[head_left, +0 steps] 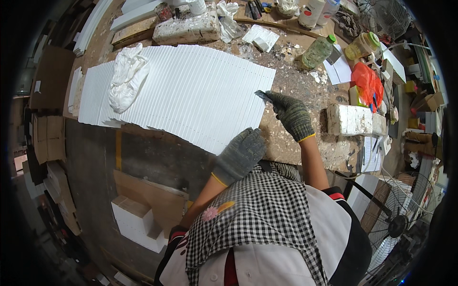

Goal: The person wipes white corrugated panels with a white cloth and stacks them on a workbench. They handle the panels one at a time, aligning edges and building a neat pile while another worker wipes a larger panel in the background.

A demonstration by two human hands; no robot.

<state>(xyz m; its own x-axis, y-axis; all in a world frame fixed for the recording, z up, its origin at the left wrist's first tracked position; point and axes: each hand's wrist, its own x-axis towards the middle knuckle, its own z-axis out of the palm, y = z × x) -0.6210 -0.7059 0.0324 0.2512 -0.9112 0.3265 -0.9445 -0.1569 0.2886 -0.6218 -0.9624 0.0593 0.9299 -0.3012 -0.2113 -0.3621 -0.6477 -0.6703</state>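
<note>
A long row of white strips (191, 90) lies side by side across the workbench, their ends forming a slightly fanned outline. My right hand (293, 116), in a dark knitted glove with a yellow cuff, is closed around a small flat-bladed scraper (263, 96). Its blade is over the right end of the row. My left hand (242, 151), gloved the same way, rests with its fingers stretched out at the near right corner of the strips and holds nothing that I can see. A crumpled white cloth (129, 78) lies on the strips toward the left.
The stained workbench (291, 152) carries a paint-spattered block (188, 27), a green-capped jar (317, 52), a yellowish jar (361, 46), a red plastic bag (367, 82) and a white wrapped block (349, 120). A fan (396, 224) stands at the right; cardboard (148, 195) lies below the bench's left side.
</note>
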